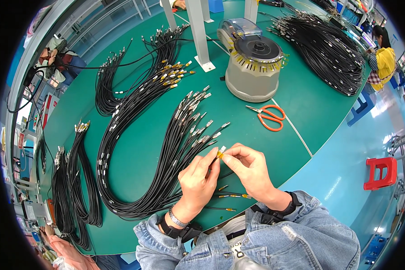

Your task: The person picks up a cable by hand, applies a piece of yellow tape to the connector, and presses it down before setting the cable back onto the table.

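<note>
A yellow-taped connector (pixel 220 154) is pinched by the left hand (pixel 199 179) and by the right hand (pixel 252 173); between them, its long axis is slanted forward, slightly rightward.

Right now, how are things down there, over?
Left hand, right hand: pinching one yellow-taped cable end. Black cable bundle: lying left. Orange-handled scissors: ahead, clear of both hands.

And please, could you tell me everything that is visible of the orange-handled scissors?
The scissors have two orange loop handles, perhaps plastic-coated, and short silvery blades that look metallic. They lie flat on the green tabletop, blades pointing left, between the grey round machine and the right hand. Only the tabletop appears to touch them.
</note>
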